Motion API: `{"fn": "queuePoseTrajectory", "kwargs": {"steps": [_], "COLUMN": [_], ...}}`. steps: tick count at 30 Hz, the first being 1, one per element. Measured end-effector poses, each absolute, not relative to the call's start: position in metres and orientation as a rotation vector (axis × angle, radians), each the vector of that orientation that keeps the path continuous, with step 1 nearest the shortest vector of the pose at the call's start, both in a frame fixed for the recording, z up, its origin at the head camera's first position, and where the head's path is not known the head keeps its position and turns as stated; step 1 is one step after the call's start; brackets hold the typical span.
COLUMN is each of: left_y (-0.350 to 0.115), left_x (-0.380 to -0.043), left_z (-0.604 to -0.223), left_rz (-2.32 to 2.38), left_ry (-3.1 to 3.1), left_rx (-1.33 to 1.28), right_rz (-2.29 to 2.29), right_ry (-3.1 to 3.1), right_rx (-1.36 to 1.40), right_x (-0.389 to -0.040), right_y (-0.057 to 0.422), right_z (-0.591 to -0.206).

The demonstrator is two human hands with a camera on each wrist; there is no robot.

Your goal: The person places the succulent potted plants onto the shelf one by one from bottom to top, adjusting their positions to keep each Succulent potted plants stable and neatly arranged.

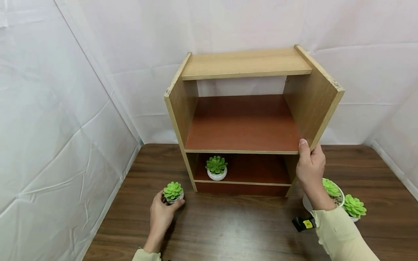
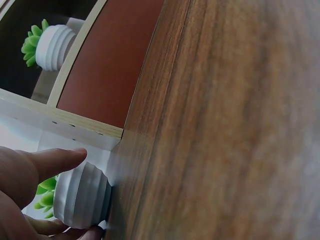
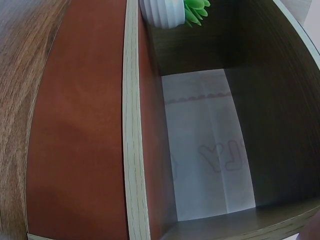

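Note:
My left hand [image 1: 161,214] holds a small potted succulent [image 1: 173,192] at the wooden tabletop, left of a wooden shelf unit [image 1: 241,125]. In the left wrist view, thumb and fingers lie around its ribbed white pot [image 2: 82,197], whose base is at or very near the table. My right hand [image 1: 311,168] grips the front edge of the unit's right side panel, thumb toward the inside. A second potted succulent [image 1: 217,167] stands at the left front of the lower compartment; part of its pot [image 3: 164,12] shows in the right wrist view.
Beside my right forearm stand a larger white pot [image 1: 307,203] with a green succulent and another small succulent [image 1: 354,206], both partly hidden. A black strap with a yellow label [image 1: 307,224] shows at the right sleeve. White sheeting [image 1: 248,25] hangs behind the table.

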State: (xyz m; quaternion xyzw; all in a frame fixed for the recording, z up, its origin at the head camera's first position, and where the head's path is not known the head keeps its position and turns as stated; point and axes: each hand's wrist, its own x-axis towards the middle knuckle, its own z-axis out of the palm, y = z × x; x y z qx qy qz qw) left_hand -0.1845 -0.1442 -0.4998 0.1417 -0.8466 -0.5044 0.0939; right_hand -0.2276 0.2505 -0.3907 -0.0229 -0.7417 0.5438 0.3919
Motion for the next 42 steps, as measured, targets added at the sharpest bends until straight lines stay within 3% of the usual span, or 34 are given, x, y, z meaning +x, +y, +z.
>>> {"fn": "queuePoseTrajectory", "kwargs": {"steps": [42], "left_y": [-0.143], "left_x": [-0.18], "left_z": [-0.493], "left_rz": [-1.53], "left_ry": [-2.422], "left_rx": [0.443], "right_rz": [1.384], "right_ry": [-1.852], "right_rx": [-0.026], "right_x": [-0.228], "right_y": [0.246], "right_z": [-0.389]}}
